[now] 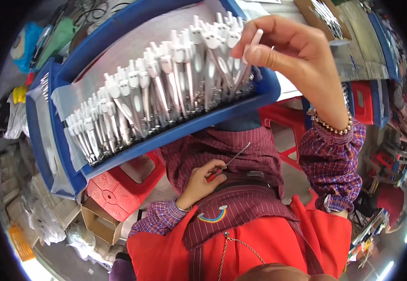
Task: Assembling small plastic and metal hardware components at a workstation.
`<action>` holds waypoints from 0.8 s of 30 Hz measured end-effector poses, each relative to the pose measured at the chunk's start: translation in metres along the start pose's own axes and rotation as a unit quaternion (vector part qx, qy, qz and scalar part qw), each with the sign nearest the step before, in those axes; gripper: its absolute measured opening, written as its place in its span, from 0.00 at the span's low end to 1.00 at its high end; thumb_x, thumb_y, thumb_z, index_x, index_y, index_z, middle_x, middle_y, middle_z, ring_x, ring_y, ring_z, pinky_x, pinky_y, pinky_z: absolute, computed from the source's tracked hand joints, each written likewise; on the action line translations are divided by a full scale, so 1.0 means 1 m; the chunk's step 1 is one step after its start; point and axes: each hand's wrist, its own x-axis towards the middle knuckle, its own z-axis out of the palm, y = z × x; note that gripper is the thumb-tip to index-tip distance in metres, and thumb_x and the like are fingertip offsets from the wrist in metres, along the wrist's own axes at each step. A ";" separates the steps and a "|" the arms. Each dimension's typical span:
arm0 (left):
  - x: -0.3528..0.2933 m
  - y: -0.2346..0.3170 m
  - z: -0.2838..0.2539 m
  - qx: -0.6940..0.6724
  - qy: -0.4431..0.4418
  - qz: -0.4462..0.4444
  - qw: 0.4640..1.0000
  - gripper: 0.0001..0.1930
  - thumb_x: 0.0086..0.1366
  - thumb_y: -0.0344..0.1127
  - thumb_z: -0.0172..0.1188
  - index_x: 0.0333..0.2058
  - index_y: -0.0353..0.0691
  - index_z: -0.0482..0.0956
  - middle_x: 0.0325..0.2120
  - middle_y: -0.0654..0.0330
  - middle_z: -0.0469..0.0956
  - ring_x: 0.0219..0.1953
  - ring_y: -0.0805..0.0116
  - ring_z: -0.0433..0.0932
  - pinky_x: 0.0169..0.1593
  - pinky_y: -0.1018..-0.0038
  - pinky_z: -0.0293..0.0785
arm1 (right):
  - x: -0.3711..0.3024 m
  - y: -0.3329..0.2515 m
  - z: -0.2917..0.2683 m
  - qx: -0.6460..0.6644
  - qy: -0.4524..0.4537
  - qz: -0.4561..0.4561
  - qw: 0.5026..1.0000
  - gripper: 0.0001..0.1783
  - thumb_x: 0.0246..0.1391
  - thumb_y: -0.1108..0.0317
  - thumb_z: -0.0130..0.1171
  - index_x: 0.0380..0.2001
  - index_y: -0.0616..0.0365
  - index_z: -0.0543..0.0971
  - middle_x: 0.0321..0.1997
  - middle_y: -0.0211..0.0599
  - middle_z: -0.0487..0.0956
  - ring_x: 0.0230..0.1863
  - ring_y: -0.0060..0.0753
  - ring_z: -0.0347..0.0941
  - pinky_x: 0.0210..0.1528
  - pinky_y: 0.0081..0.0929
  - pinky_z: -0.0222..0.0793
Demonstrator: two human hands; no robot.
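A blue tray [175, 130] holds several rows of slender silver pieces with white ends [152, 70], standing close together with dark lower ends. At the tray's right end, my right hand [292, 54] pinches one white-tipped silver piece [255, 38] between thumb and fingers. That piece stands tilted among the others, and I cannot tell whether it is free of the tray. In my lap, my left hand [202, 184] is closed around the red handle of a screwdriver [236, 155]. Its thin metal shaft points away and to the right.
Beside the tray on the left is a narrower blue tray [49, 136] lined with pale sheeting. Red plastic stools [114, 194] stand below. A cardboard box [100, 220] sits on the floor at left. Another cardboard box [323, 18] with thin metal pieces lies at far right.
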 end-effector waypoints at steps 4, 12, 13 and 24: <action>0.003 0.009 0.000 0.008 0.005 0.002 1.000 0.16 0.56 0.28 0.62 0.44 0.36 0.74 0.34 0.62 0.79 0.37 0.79 0.76 0.43 0.80 0.72 | -0.030 -0.001 -0.034 -0.025 0.118 -0.105 0.987 0.09 0.55 0.68 0.56 0.33 0.64 0.76 0.36 0.39 0.79 0.34 0.24 0.72 0.37 0.21 0.67; -0.004 0.020 -0.015 -0.015 0.038 -0.091 0.995 0.19 0.57 0.25 0.61 0.49 0.34 0.75 0.33 0.63 0.79 0.36 0.80 0.74 0.43 0.82 0.72 | -0.128 0.076 0.005 0.306 0.099 0.184 0.929 0.13 0.58 0.65 0.54 0.42 0.60 0.68 0.24 0.35 0.73 0.21 0.27 0.72 0.21 0.23 0.69; -0.004 0.026 -0.016 -0.015 0.035 -0.098 0.994 0.19 0.57 0.25 0.61 0.49 0.34 0.75 0.33 0.63 0.79 0.36 0.80 0.74 0.43 0.82 0.72 | -0.137 0.094 0.013 0.270 0.066 0.308 0.910 0.10 0.58 0.68 0.54 0.40 0.61 0.72 0.23 0.32 0.73 0.18 0.19 0.69 0.17 0.14 0.64; -0.005 0.044 -0.017 0.017 -0.006 -0.125 0.992 0.17 0.57 0.26 0.60 0.47 0.34 0.76 0.37 0.57 0.80 0.39 0.75 0.77 0.44 0.78 0.72 | -0.176 0.147 0.078 0.276 0.046 0.368 0.887 0.19 0.58 0.74 0.54 0.52 0.70 0.71 0.37 0.35 0.79 0.30 0.17 0.73 0.34 0.14 0.71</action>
